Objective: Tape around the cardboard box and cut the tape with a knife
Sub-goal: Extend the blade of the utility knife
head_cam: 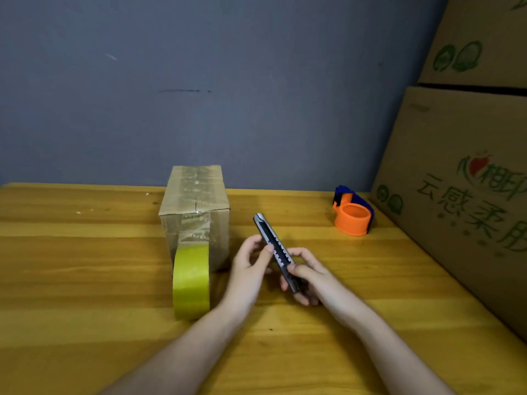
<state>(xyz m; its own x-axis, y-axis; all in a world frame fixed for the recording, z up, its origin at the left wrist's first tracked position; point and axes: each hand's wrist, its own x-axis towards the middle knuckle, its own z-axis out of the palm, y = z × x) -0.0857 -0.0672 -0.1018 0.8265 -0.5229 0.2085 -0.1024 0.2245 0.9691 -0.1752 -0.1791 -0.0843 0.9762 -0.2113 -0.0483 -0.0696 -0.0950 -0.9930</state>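
A small cardboard box (pixel 196 206) stands on the wooden table (pixel 85 266), wrapped in clear tape. A yellow tape roll (pixel 191 283) stands on edge against its near face, with a strip of tape running up onto the box. Both hands hold a black utility knife (pixel 272 246) just right of the box, its tip pointing up and away. My left hand (pixel 252 263) pinches the knife's middle between thumb and fingers. My right hand (pixel 306 276) grips its lower end, thumb on the slider side. I cannot tell whether the blade is out.
An orange and blue tape dispenser (pixel 353 215) sits at the back right of the table. Large printed cardboard cartons (pixel 462 195) are stacked along the right edge. A grey wall rises behind the table.
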